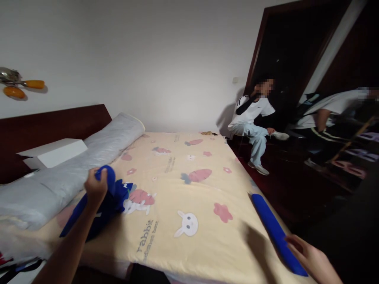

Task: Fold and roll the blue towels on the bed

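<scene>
A bundle of bright blue cloth (117, 197) with a small white mark and a bit of green lies rumpled at the left of the bed. My left hand (96, 187) is closed round a raised, looped part of it, and my forearm hides some of the rest. Along the bed's right edge lies a long, flat blue strip (271, 227), which looks like folded cloth. The fingers of my right hand (309, 254) are bent together at the strip's outer edge, near its close end; how firmly they pinch it is hard to see.
The bed has a cream sheet (204, 197) printed with rabbits and carrots. A rolled grey quilt (115, 134) and a white box (63, 153) lie by the dark headboard (53, 122). One person (253, 118) sits beyond the bed; another (334, 112) bends over at the right.
</scene>
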Available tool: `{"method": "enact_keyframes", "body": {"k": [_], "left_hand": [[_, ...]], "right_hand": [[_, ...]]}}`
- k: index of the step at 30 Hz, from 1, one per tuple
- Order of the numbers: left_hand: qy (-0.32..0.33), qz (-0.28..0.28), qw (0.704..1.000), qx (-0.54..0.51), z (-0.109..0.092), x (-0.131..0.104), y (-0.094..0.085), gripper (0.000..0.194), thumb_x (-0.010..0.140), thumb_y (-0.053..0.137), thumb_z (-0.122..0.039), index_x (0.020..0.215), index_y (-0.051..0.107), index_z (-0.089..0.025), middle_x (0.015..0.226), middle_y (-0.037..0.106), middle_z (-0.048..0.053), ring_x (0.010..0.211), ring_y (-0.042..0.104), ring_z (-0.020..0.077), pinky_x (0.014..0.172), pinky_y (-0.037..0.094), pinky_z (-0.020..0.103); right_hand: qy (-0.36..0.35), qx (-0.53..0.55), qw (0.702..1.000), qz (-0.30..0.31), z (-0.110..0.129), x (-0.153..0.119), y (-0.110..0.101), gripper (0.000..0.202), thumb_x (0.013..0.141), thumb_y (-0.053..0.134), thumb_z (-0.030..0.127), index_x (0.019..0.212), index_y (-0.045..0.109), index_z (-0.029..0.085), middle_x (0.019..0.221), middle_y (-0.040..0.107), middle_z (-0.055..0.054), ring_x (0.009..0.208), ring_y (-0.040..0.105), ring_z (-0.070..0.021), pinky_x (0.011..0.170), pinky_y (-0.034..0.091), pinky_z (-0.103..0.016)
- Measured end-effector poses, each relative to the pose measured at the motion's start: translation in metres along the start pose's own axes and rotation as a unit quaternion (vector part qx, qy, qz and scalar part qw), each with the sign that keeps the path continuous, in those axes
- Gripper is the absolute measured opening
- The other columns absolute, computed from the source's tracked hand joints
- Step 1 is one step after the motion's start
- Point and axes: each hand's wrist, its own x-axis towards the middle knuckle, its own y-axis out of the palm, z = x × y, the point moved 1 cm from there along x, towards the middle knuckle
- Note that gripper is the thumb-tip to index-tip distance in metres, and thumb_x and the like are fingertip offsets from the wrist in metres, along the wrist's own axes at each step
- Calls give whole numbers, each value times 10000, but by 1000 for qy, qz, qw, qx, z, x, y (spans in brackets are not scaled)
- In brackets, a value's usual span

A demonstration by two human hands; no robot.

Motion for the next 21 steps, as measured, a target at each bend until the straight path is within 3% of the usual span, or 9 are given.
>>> {"method": "enact_keyframes", "body": {"k": [2, 4, 6, 7, 9, 12, 14, 18, 21], "left_hand": [[36, 88, 990, -99, -47, -36, 7, 386, 856, 477, -521, 941, 590, -162, 881, 639, 43, 896, 614, 226, 871, 480, 404], [51, 155, 972, -166, -89, -80, 13, 355, 818, 526, -541, 850, 589, -193, 829, 644, 30, 852, 611, 212, 828, 491, 368], [60, 211, 955, -201, -122, -126, 21, 334, 794, 571, -550, 791, 588, -217, 703, 628, -12, 708, 604, 171, 686, 495, 288], [40, 272, 928, -252, -134, -149, 26, 314, 812, 570, -532, 791, 581, -219, 682, 612, -23, 682, 590, 155, 660, 483, 265], [2, 335, 885, -323, -153, -188, 34, 331, 807, 590, -537, 719, 547, -220, 621, 545, -44, 621, 536, 128, 604, 446, 232], [-39, 399, 839, -368, -167, -233, 44, 390, 785, 615, -563, 650, 504, -215, 585, 468, -61, 592, 464, 108, 580, 405, 219], [-50, 451, 807, -377, -169, -252, 48, 412, 774, 618, -578, 630, 495, -211, 585, 456, -61, 603, 446, 109, 593, 395, 224], [-63, 544, 742, -387, -164, -271, 52, 441, 752, 615, -613, 635, 493, -206, 612, 447, -58, 640, 431, 114, 625, 379, 235], [-82, 579, 714, -386, -157, -268, 52, 460, 723, 628, -643, 672, 504, -203, 639, 448, -58, 655, 420, 114, 637, 370, 242]], "right_hand": [[-5, 163, 984, 68, 56, 0, -8, 354, 776, 435, 510, 811, 689, 267, 848, 752, -101, 758, 708, -292, 681, 575, -382], [-48, 287, 947, 137, 120, -7, -14, 398, 820, 443, 555, 868, 685, 242, 853, 738, -102, 770, 694, -274, 692, 571, -378], [-99, 355, 907, 204, 179, -20, -17, 462, 866, 431, 579, 1032, 679, 226, 867, 725, -86, 794, 684, -259, 708, 565, -386], [-114, 372, 893, 225, 202, -26, -16, 492, 874, 447, 587, 1151, 648, 233, 920, 725, -86, 828, 681, -257, 734, 561, -395], [-126, 382, 885, 234, 235, -36, -10, 623, 851, 536, 587, 1383, 494, 265, 1207, 666, -111, 1007, 654, -276, 836, 543, -427], [-139, 365, 897, 206, 250, -42, 9, 831, 758, 671, 567, 1466, 386, 238, 1460, 475, -137, 1287, 485, -328, 1051, 408, -493], [-129, 337, 915, 179, 246, -41, 22, 802, 726, 695, 537, 1414, 456, 202, 1439, 495, -153, 1300, 466, -345, 1074, 374, -494], [-131, 285, 931, 184, 234, -37, 35, 318, 832, 544, 442, 965, 686, 190, 933, 719, -101, 865, 659, -285, 800, 500, -397], [-144, 311, 925, 167, 228, -29, 29, 317, 892, 452, 418, 826, 674, 200, 805, 701, -71, 739, 641, -245, 708, 483, -352]]}}
